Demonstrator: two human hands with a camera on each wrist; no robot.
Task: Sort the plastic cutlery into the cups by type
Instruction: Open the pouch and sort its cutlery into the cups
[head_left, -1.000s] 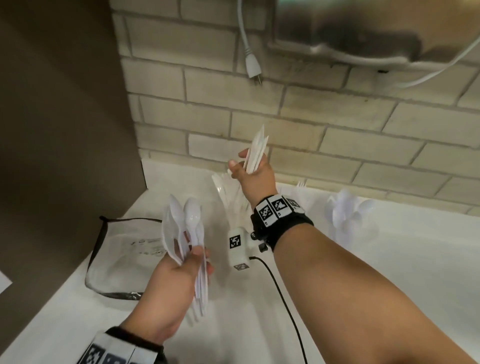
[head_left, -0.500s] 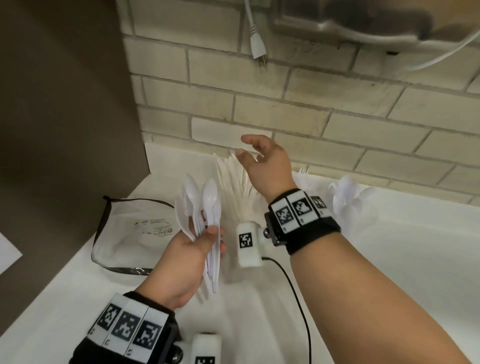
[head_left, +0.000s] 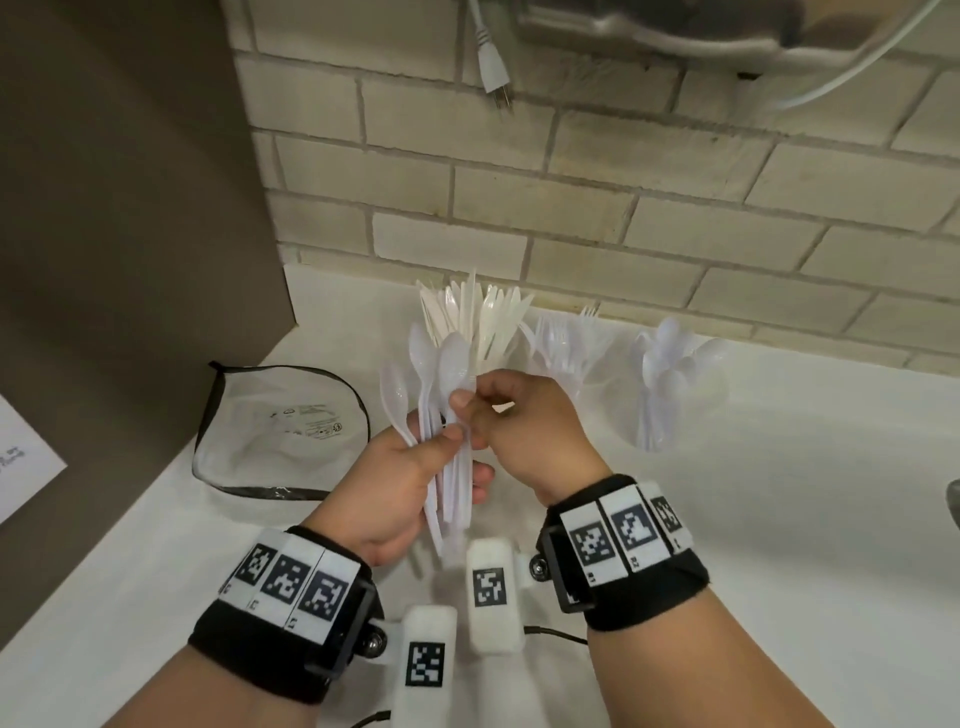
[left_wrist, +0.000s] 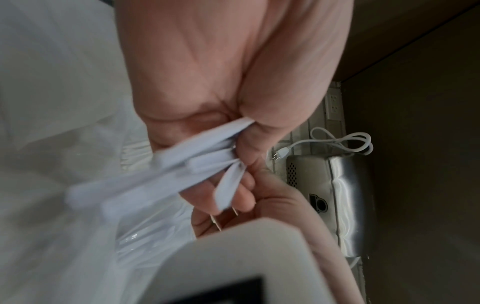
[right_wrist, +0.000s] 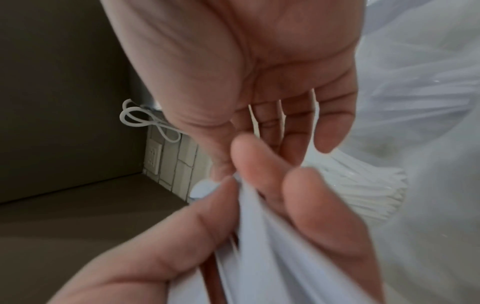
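My left hand (head_left: 462, 457) grips a bunch of white plastic spoons (head_left: 449, 374) by the handles, bowls up, above the white counter (head_left: 779, 519). My right hand (head_left: 470, 395) pinches the neck of one spoon in that bunch between thumb and forefinger. The left wrist view shows the spoon handles (left_wrist: 197, 164) fanning out of my fist. In the right wrist view the spoons (right_wrist: 259, 236) are blurred beneath my right hand (right_wrist: 249, 156). Three clear cups stand by the wall: knives (head_left: 475, 317), forks (head_left: 566, 343) and spoons (head_left: 670, 374).
A clear pouch with black trim (head_left: 280, 431) lies at the left on the counter. A brown panel (head_left: 130, 208) closes the left side and a brick wall (head_left: 623, 208) the back. A white plug (head_left: 496, 78) hangs above the cups.
My right hand let go of the knives over the knife cup, then came back and took hold of a spoon in the left hand's bunch. The left hand kept its bunch.
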